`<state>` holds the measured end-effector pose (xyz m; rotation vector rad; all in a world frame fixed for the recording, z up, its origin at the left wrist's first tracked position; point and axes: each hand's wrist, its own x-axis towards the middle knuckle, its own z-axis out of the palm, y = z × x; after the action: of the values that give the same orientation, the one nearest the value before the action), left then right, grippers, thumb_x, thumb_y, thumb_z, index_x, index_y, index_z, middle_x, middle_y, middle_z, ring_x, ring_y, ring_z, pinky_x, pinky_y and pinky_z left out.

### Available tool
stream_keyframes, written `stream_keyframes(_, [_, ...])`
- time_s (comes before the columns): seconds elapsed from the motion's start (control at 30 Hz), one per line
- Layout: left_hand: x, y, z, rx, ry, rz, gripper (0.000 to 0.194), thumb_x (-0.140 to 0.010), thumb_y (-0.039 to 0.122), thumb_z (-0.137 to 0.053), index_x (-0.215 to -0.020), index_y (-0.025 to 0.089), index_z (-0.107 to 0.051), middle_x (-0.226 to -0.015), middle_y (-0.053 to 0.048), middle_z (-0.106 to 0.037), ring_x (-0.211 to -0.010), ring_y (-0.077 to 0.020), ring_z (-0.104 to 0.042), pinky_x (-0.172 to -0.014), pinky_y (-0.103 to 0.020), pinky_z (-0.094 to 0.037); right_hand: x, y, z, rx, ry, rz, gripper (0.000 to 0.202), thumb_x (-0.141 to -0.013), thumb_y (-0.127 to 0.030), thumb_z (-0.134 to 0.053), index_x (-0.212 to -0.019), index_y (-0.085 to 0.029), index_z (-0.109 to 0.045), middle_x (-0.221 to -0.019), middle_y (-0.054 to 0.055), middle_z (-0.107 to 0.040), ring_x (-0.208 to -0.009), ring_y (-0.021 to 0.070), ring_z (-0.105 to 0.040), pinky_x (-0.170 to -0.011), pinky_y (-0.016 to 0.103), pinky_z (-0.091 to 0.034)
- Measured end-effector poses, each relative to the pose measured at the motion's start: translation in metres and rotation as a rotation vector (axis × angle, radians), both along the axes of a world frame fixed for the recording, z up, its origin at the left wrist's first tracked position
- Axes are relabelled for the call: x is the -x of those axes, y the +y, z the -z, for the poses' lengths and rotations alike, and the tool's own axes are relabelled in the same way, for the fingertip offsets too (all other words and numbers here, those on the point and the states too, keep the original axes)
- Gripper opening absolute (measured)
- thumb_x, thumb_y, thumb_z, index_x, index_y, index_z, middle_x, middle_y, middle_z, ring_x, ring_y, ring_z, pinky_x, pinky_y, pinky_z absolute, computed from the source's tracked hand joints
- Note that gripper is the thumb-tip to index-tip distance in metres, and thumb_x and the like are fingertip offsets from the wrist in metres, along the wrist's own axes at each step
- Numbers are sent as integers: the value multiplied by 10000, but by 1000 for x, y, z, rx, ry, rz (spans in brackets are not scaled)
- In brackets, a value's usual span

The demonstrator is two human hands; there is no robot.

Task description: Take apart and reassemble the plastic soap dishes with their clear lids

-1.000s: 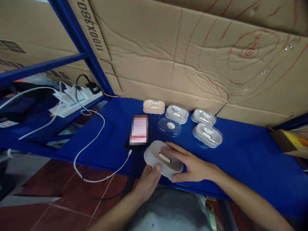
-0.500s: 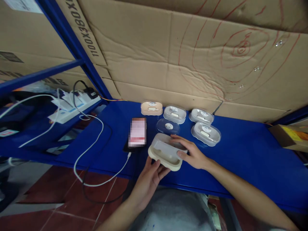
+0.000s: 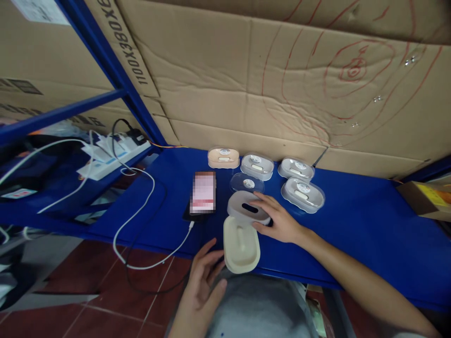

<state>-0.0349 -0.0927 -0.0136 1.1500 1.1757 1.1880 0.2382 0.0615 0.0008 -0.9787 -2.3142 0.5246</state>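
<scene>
My right hand (image 3: 282, 221) grips the right end of a grey oval plastic cover (image 3: 237, 206) with a dark slot in its top. In front of it lies a cream, rounded tray (image 3: 242, 263) with a raised bar in the middle, its far end meeting the cover's near side. My left hand (image 3: 205, 274) is open beside the tray, fingers spread and holding nothing. Whether a fingertip touches the tray's left rim, I cannot tell. Just behind the cover sits a clear plastic lid (image 3: 237, 182) with a round white sticker.
Beyond the lid stand a peach oval case (image 3: 223, 159) and several grey oval cases (image 3: 303, 196) with clear tops. A phone (image 3: 203, 192) on a white cable (image 3: 141, 267) lies left on the blue table (image 3: 352, 234). A power strip (image 3: 116, 159) and cardboard box (image 3: 423, 202) flank it.
My left hand has let go of the cream tray and drawn back left. The tray has come away from under the grey cover and now lies on the table.
</scene>
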Motion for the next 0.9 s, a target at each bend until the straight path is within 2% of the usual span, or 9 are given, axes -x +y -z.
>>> stream_keyframes(0.03, [2, 1, 3, -95, 218, 19, 407, -991, 281, -666, -1393, 341, -643, -1694, -101, -363, -1439, -346, -550, -1145, -494, -536, 0, 0, 0, -8, -14, -5, 571, -996, -460, -673, -1497, -224, -536, -1640, 210, -463, -1535, 369, -436, -1206, 616, -403])
stream_keyframes(0.13, [10, 15, 5, -465, 767, 137, 507, -1014, 132, -560, -1453, 378, -623, -1670, -93, -423, -1444, -334, -522, -1111, -522, -544, 1, 0, 2, -7, -36, -36, 594, -999, -467, -669, -1516, -220, -514, -1645, 216, -454, -1555, 365, -409, -1212, 616, -396])
stream_keyframes(0.23, [14, 28, 3, -705, 1002, 311, 480, -1008, 75, -559, -1420, 306, -643, -1499, -85, -635, -1356, -304, -575, -1081, -489, -522, 1, 0, 3, 8, -15, -50, 600, -1008, -465, -659, -1529, -216, -496, -1647, 211, -453, -1569, 348, -388, -1220, 592, -399])
stream_keyframes(0.3, [12, 30, 1, -794, 1036, 339, 346, -1013, 112, -605, -1294, 286, -706, -1285, -47, -757, -1220, -278, -632, -1054, -459, -485, 1, 0, 2, 10, -15, -42, 600, -1008, -464, -658, -1528, -213, -494, -1651, 210, -449, -1568, 344, -390, -1224, 586, -396])
stream_keyframes(0.43, [-1, 21, 3, -877, 1002, 280, 179, -1028, 264, -662, -1191, 263, -735, -1031, -8, -782, -984, -222, -658, -1042, -426, -392, 2, -1, 0, 15, -95, -11, 614, -987, -469, -682, -1513, -200, -517, -1679, 215, -401, -1565, 363, -387, -1230, 599, -374])
stream_keyframes(0.6, [-19, 33, 5, -921, 997, 187, 173, -1044, 278, -636, -1169, 209, -733, -959, -35, -752, -927, -214, -673, -1014, -413, -403, 5, 0, 0, 61, -189, -39, 664, -1009, -481, -652, -1588, -231, -443, -1760, 170, -248, -1636, 352, -219, -1272, 600, -296])
stream_keyframes(0.7, [-26, 45, 5, -912, 994, 186, 207, -1055, 281, -613, -1210, 193, -720, -993, -58, -741, -962, -225, -685, -988, -412, -434, 1, 4, -10, 48, -207, -87, 754, -1008, -546, -642, -1639, -247, -359, -1782, 151, -177, -1649, 351, -166, -1296, 611, -237])
stream_keyframes(0.8, [-30, 48, 5, -916, 980, 162, 219, -1054, 227, -606, -1248, 208, -706, -1072, -71, -749, -1021, -231, -693, -1005, -425, -435, -19, 9, -32, -64, -224, 36, 717, -1040, -571, -568, -1651, -270, -345, -1771, 138, -232, -1640, 350, -208, -1294, 625, -243])
stream_keyframes(0.9, [-33, 43, 4, -939, 918, 137, 243, -1017, 134, -633, -1235, 209, -707, -1104, -79, -747, -1051, -228, -694, -1028, -435, -444, -57, 13, -48, -185, -314, 281, 625, -1066, -555, -508, -1614, -270, -417, -1680, 149, -428, -1553, 362, -401, -1239, 614, -352])
